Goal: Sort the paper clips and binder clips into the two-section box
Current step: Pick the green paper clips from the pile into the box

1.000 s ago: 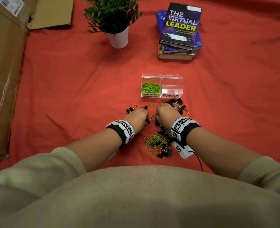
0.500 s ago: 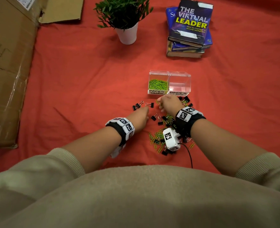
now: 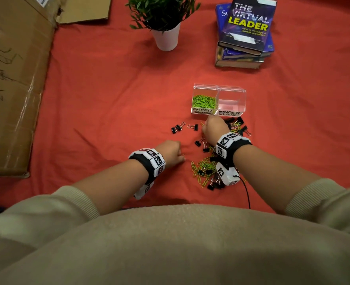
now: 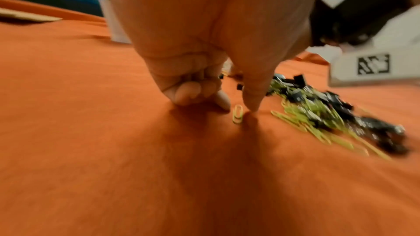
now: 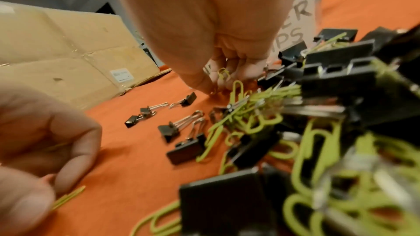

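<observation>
The clear two-section box (image 3: 218, 88) stands on the red cloth. Its left PAPER CLIPS section holds green paper clips (image 3: 204, 101); the BINDER CLIPS section looks bare. A mixed pile of green paper clips and black binder clips (image 3: 208, 170) lies between my wrists. My left hand (image 4: 237, 108) has curled fingers, and its thumb and index tips pinch at one green paper clip (image 4: 237, 114) flat on the cloth. My right hand (image 5: 213, 89), just in front of the box, keeps a paper clip (image 5: 223, 74) in its curled fingers, fingertips down on the cloth.
Loose binder clips (image 3: 178, 127) lie left of my right hand, more (image 3: 238, 125) to its right. A potted plant (image 3: 166, 23) and stacked books (image 3: 246, 33) stand behind the box. A flattened cardboard box (image 3: 11, 79) covers the left side.
My right hand has moved forward from the pile to just in front of the box. My left hand has drawn back toward me, down to a single paper clip.
</observation>
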`<control>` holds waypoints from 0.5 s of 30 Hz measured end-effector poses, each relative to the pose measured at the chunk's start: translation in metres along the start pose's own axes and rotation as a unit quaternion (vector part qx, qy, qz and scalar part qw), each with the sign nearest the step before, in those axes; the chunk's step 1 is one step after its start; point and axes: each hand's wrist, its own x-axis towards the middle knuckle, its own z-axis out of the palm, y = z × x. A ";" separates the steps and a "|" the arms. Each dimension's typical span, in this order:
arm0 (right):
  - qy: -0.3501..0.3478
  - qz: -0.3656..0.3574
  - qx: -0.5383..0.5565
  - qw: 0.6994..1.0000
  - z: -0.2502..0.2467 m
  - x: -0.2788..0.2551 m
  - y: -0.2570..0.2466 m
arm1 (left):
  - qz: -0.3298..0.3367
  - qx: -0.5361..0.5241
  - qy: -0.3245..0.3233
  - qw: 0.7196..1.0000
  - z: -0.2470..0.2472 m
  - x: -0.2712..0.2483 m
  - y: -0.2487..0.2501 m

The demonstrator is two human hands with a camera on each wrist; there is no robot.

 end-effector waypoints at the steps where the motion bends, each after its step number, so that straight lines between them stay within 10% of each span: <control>1: -0.007 -0.003 0.013 1.000 -0.004 -0.003 0.001 | 0.008 0.015 0.000 1.000 0.003 0.001 0.000; 15: -0.178 0.055 0.468 0.864 -0.043 -0.051 0.041 | 0.058 -0.098 0.014 0.993 -0.006 0.005 0.011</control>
